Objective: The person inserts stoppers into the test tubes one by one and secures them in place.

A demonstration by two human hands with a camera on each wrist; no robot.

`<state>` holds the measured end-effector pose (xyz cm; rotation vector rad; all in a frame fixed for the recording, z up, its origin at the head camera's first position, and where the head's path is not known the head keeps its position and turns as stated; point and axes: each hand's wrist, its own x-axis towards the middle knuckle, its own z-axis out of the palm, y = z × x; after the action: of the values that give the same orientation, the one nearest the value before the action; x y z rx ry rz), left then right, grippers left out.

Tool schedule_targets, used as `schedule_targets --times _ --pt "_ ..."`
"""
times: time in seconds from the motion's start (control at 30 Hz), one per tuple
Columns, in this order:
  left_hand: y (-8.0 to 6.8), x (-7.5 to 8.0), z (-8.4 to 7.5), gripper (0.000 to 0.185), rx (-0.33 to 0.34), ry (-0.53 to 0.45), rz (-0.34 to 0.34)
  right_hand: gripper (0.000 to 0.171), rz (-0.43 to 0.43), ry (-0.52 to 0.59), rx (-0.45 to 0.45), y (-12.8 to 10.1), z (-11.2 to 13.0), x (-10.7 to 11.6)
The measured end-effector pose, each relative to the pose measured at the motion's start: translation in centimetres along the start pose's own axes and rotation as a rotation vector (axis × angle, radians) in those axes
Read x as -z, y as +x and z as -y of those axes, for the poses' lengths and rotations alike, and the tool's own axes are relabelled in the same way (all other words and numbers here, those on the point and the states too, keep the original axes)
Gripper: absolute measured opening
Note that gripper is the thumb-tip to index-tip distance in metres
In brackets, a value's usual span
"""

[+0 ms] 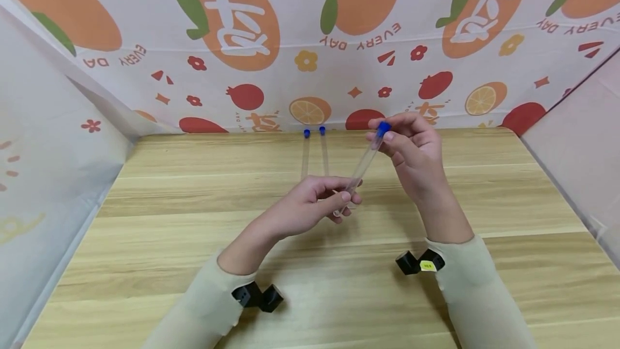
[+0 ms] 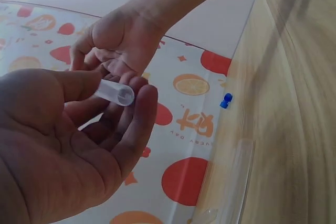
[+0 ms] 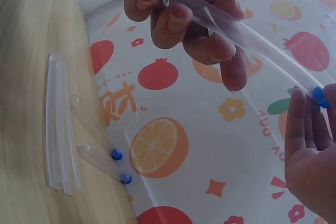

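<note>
A clear plastic test tube [image 1: 364,168], long, slim and round-bottomed, is held slanted above the wooden table [image 1: 194,263] between both hands. Its blue cap [image 1: 384,128] is pinched by the fingertips of the right hand [image 1: 411,149], which is raised with the wrist bent and the fingers curled in toward the cap. The rounded lower end is gripped by the left hand [image 1: 315,203], thumb on top, fingers curled beneath.

From the left wrist view, the tube's rounded bottom [image 2: 123,95] is seen end-on, translucent and glossy, resting against the fingers [image 2: 139,124]. From the right wrist view, the full smooth barrel [image 3: 252,40] is shown running from the left fingers down to the blue cap [image 3: 318,96] at the right fingertips.

Two more capped tubes [image 1: 315,155] are laid side by side at the far edge of the table, blue caps toward the printed cloth backdrop [image 1: 310,42]. Only in the right wrist view are further clear tubes [image 3: 58,124] revealed, lying flat and close together beside those capped ones [image 3: 102,161]. The tabletop is pale, straight-grained wood; the backdrop is smooth fabric printed with oranges and pomegranates.
</note>
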<state>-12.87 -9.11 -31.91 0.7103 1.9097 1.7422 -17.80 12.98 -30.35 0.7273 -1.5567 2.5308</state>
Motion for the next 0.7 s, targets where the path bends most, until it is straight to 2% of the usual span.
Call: schedule_targets --times 0.17,0.5,0.7 --pt "0.1 0.2 0.3 0.037 0.016 -0.006 -0.071 0.016 -0.031 -0.075 -0.091 0.2 -0.4 0.2" --pt "0.7 0.9 1.5 0.036 0.071 -0.027 -0.200 0.050 0.030 -0.212 -0.311 0.4 -1.1 0.3" --pt "1.1 1.6 2.5 0.045 0.098 -0.055 -0.304 0.055 0.077 -0.247 -0.413 0.3 -2.0 0.2"
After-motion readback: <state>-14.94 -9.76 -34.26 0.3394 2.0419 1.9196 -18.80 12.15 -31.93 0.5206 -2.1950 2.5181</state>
